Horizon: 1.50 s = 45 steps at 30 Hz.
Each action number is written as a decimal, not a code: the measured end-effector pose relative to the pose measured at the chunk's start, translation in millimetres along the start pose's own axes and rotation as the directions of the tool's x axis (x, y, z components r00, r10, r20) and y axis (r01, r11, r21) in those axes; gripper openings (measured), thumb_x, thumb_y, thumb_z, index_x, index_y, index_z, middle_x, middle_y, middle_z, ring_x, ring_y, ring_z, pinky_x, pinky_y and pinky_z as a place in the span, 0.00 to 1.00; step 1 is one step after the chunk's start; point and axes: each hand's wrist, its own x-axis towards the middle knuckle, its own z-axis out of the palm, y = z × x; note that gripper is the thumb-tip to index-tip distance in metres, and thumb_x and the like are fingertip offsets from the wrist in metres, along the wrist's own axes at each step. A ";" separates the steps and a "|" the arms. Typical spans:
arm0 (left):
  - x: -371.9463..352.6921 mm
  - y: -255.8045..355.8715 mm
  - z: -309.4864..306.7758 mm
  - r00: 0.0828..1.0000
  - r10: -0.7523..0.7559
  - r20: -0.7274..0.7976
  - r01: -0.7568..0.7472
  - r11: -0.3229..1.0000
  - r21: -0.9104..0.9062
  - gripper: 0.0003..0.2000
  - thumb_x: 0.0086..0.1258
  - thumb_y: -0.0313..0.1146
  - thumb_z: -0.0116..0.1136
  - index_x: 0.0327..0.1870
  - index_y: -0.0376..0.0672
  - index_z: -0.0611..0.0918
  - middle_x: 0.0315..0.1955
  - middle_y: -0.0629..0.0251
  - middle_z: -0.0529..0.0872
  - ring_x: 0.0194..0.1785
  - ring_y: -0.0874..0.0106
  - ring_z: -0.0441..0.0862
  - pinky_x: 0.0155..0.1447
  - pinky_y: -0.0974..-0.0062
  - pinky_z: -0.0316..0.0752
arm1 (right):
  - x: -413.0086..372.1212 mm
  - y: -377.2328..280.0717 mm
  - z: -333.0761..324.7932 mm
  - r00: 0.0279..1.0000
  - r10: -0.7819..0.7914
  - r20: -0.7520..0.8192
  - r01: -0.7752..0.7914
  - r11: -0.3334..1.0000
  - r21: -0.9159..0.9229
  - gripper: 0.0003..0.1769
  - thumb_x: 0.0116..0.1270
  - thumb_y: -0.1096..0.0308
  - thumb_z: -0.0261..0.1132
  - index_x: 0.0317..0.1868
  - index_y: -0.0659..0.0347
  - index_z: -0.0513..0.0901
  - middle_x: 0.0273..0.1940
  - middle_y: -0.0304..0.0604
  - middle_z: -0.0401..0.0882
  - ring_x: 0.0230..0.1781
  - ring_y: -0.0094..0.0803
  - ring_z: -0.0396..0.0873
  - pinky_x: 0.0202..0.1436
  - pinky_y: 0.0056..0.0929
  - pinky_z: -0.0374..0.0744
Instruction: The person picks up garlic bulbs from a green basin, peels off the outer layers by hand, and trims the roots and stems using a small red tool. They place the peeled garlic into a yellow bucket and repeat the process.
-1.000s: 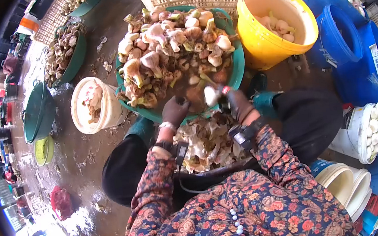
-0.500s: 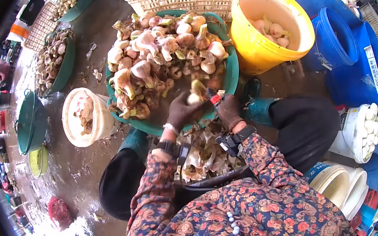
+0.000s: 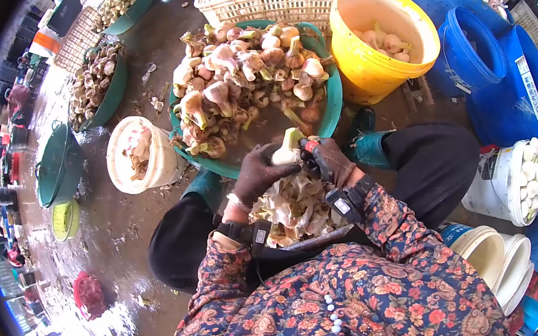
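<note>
My left hand, in a dark glove, is closed around a pale garlic bulb with its thick stem pointing up. Just to its right, my gloved right hand is curled with its fingertips close against the bulb. A small red piece shows at those fingers; whether it is a tool or a wrapping I cannot make out. Beyond both hands stands a green basin heaped with unpeeled garlic bulbs. Loose garlic skins lie in a container below my wrists.
A yellow bucket with pale bulbs stands at the right, near a blue bucket. The white bucket at left holds skins. A cream crate sits behind the basin. White buckets line the right side.
Both hands have come back from the basin's near edge toward my body with the bulb. The bulb now appears whiter and its stem stands upright. The view has shifted slightly.
</note>
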 end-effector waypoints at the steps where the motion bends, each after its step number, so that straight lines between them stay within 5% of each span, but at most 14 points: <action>1: -4.4 3.7 1.8 1.000 -0.024 0.009 0.024 0.999 -0.033 0.24 0.47 0.34 0.74 0.45 0.31 0.80 0.38 0.62 0.82 0.41 0.76 0.78 0.48 0.77 0.74 | -3.1 2.7 0.3 0.999 0.015 -0.040 -0.017 0.999 -0.035 0.17 0.64 0.56 0.60 0.29 0.63 0.79 0.21 0.38 0.77 0.21 0.28 0.74 0.24 0.29 0.71; 5: -13.0 -11.4 24.0 0.992 -0.037 -0.120 0.018 0.988 -0.153 0.27 0.49 0.33 0.73 0.50 0.31 0.77 0.42 0.62 0.82 0.45 0.76 0.78 0.51 0.76 0.74 | -30.6 -5.2 5.4 0.995 0.095 -0.040 -0.097 0.993 -0.070 0.21 0.65 0.46 0.59 0.35 0.58 0.79 0.24 0.32 0.76 0.21 0.19 0.72 0.20 0.23 0.68; 7: -16.4 -19.5 35.0 0.999 -0.037 0.010 0.038 0.951 -0.307 0.33 0.50 0.34 0.73 0.57 0.32 0.71 0.49 0.60 0.78 0.51 0.73 0.75 0.55 0.75 0.72 | -70.2 -52.0 31.5 0.952 0.291 0.098 -0.307 0.902 0.302 0.23 0.66 0.44 0.57 0.38 0.58 0.80 0.25 0.31 0.76 0.21 0.20 0.73 0.20 0.21 0.70; 8: -18.2 -15.9 33.5 0.999 0.007 -0.052 -0.011 0.997 -0.078 0.34 0.49 0.34 0.73 0.58 0.33 0.70 0.50 0.59 0.77 0.53 0.72 0.74 0.57 0.73 0.70 | -62.8 -31.1 32.8 0.996 -0.079 0.050 0.062 0.956 0.288 0.25 0.66 0.42 0.55 0.39 0.57 0.81 0.26 0.31 0.77 0.21 0.19 0.73 0.20 0.19 0.69; 13: -22.0 -15.5 15.9 0.923 0.301 -0.241 -0.182 0.891 0.417 0.31 0.50 0.34 0.72 0.57 0.37 0.73 0.46 0.60 0.79 0.50 0.74 0.75 0.55 0.75 0.70 | -30.8 0.3 4.7 0.958 0.257 0.127 -0.256 0.966 -0.023 0.24 0.65 0.43 0.57 0.35 0.58 0.81 0.24 0.34 0.76 0.24 0.20 0.74 0.22 0.18 0.68; 16: -26.2 -32.1 18.3 0.996 -0.065 -0.067 0.061 0.997 -0.052 0.12 0.57 0.29 0.67 0.40 0.34 0.83 0.29 0.69 0.84 0.33 0.80 0.78 0.40 0.82 0.74 | -31.6 2.3 5.6 0.977 -0.123 0.175 0.189 0.884 -0.429 0.24 0.62 0.48 0.62 0.36 0.65 0.80 0.28 0.40 0.79 0.31 0.27 0.77 0.36 0.26 0.73; 19: -28.8 -38.3 16.8 0.945 -0.324 0.044 0.327 0.925 -0.196 0.11 0.59 0.30 0.65 0.40 0.34 0.82 0.29 0.70 0.83 0.32 0.83 0.77 0.37 0.83 0.73 | -30.7 -2.8 -3.4 0.959 -0.044 0.281 0.206 0.789 -0.579 0.21 0.61 0.53 0.64 0.38 0.67 0.80 0.33 0.43 0.81 0.35 0.29 0.78 0.40 0.27 0.74; 29: -45.6 -39.5 10.4 0.947 -0.319 0.043 0.281 0.754 -0.593 0.14 0.70 0.35 0.52 0.48 0.32 0.78 0.37 0.65 0.82 0.36 0.80 0.77 0.38 0.81 0.72 | -35.8 -2.8 6.9 0.869 -0.164 0.466 0.168 0.985 0.032 0.28 0.54 0.72 0.69 0.56 0.65 0.72 0.52 0.44 0.76 0.50 0.32 0.74 0.56 0.30 0.72; 31: -50.1 -36.0 9.4 0.995 -0.031 -0.100 0.023 0.997 -0.077 0.15 0.71 0.36 0.51 0.48 0.33 0.78 0.37 0.65 0.83 0.38 0.79 0.78 0.40 0.80 0.72 | -33.3 13.1 6.2 0.882 -0.306 0.357 0.469 0.637 -0.612 0.28 0.50 0.70 0.69 0.54 0.60 0.75 0.49 0.49 0.76 0.49 0.42 0.74 0.54 0.35 0.71; 35: -47.6 -33.0 12.0 0.981 0.132 -0.142 -0.115 0.986 0.124 0.14 0.68 0.34 0.54 0.49 0.34 0.78 0.38 0.65 0.83 0.40 0.78 0.79 0.43 0.80 0.73 | -39.6 3.7 19.8 0.624 -0.693 0.360 0.662 0.225 -0.715 0.21 0.45 0.69 0.67 0.44 0.58 0.82 0.45 0.52 0.75 0.52 0.49 0.70 0.55 0.40 0.69; 37: -42.7 -45.7 15.5 0.921 -0.390 0.014 0.248 0.558 -0.792 0.13 0.64 0.32 0.59 0.47 0.36 0.79 0.39 0.67 0.83 0.41 0.78 0.79 0.45 0.80 0.73 | -36.3 8.6 23.6 0.639 -0.731 0.239 0.643 0.336 -0.689 0.14 0.52 0.71 0.64 0.43 0.58 0.83 0.43 0.47 0.78 0.47 0.42 0.74 0.52 0.35 0.72; 39: -51.7 -38.4 12.0 0.942 -0.332 -0.037 0.234 0.736 -0.635 0.12 0.63 0.33 0.62 0.45 0.37 0.81 0.39 0.68 0.83 0.41 0.79 0.78 0.46 0.80 0.73 | -22.4 18.7 17.0 0.948 -0.318 -0.023 0.316 0.927 0.199 0.11 0.60 0.72 0.60 0.43 0.59 0.82 0.41 0.39 0.80 0.43 0.33 0.77 0.49 0.29 0.75; 43: -79.9 -53.6 16.4 0.981 0.039 0.191 -0.057 0.994 0.090 0.15 0.57 0.35 0.65 0.45 0.41 0.82 0.36 0.62 0.85 0.41 0.71 0.81 0.45 0.75 0.74 | -15.6 8.9 0.3 0.977 0.181 0.112 -0.196 0.565 0.802 0.19 0.66 0.52 0.59 0.45 0.59 0.81 0.38 0.37 0.82 0.31 0.22 0.77 0.31 0.19 0.76; 45: -81.9 -48.2 14.1 0.772 -0.379 0.510 0.087 0.858 0.506 0.17 0.55 0.41 0.65 0.43 0.42 0.82 0.38 0.55 0.84 0.42 0.62 0.82 0.47 0.71 0.74 | -14.7 8.5 -10.9 0.969 0.108 0.222 -0.238 0.639 0.731 0.22 0.65 0.48 0.59 0.45 0.59 0.80 0.35 0.37 0.81 0.28 0.21 0.78 0.28 0.18 0.77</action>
